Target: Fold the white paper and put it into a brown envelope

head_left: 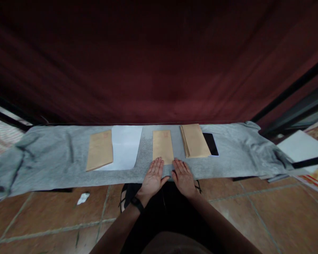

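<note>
A single brown paper envelope [163,145] lies flat on the grey cloth in front of me, with a small reddish print near its top right corner. My left hand [153,179] rests flat, palm down, its fingertips over the envelope's lower left corner. Beside the lower right corner lies my right hand [183,178], fingers stretched out, its tips at the envelope's edge. Neither hand grips anything. To the right sits a stack of brown envelopes [196,141]. Further left, more brown envelope paper [100,150] overlaps white paper sheets [125,148].
A dark phone [211,144] lies partly under the right stack. Grey cloth [60,151] covers the narrow table, with a dark red curtain [159,84] behind it. A white scrap [83,198] lies on the tiled floor [60,208]. White board or paper [302,148] stands at far right.
</note>
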The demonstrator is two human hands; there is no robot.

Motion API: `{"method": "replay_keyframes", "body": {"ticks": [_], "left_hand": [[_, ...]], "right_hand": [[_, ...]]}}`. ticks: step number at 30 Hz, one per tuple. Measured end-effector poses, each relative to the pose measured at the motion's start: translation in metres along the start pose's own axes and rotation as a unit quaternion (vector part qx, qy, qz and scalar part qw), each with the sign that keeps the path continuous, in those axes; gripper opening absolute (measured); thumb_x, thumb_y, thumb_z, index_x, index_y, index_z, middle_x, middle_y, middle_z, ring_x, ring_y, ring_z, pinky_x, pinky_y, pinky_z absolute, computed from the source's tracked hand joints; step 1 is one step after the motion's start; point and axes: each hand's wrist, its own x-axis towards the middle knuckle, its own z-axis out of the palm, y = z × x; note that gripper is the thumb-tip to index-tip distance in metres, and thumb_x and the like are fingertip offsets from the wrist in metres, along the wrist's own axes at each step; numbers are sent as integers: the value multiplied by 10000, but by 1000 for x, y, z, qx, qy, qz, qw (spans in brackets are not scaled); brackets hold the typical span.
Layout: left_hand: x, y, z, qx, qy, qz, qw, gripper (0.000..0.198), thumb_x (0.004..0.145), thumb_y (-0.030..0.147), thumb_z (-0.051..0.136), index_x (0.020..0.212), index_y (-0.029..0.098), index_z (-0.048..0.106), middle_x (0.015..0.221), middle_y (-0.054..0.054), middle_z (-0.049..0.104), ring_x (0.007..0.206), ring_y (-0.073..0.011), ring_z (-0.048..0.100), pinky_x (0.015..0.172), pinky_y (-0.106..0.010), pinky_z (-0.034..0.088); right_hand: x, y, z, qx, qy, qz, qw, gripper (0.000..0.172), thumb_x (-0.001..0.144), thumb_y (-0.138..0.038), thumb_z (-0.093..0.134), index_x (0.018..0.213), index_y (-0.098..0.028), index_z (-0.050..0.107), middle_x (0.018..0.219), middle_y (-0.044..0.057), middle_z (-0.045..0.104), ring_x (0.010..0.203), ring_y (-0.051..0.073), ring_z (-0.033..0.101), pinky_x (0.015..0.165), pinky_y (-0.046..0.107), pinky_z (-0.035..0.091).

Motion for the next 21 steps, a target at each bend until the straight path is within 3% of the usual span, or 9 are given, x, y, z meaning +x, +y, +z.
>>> {"method": "replay_keyframes", "body": {"ticks": [5,11,21], "left_hand": [[2,0,-3,4,-5,7,1000,712,971,480,474,1541,99,284,1604,-194,295,1502,-290,236,1208,-490,302],[1,0,-3,14,-15,4,1000,554,959,308,461,1464,82,433,1606,-201,272,1500,-296,240,1210,-492,302],[0,-3,0,7,-6,6,1000,685,951,314,461,1559,90,240,1610,-179,286,1500,-276,250,1217,-476,286]], "right_hand": [[6,-6,-5,25,-6,-28,999,524,1028,-272,394,1529,-124,363,1531,119,453,1438,233,386,1202,460,306],[15,-26,2,51,-31,-66,996,500,1018,-249,397,1505,-136,411,1514,92,482,1404,202,437,1205,419,314],[10,-27,7,38,-19,-37,998,492,1018,-300,436,1487,-150,441,1503,91,495,1397,214,447,1209,441,288]]}}
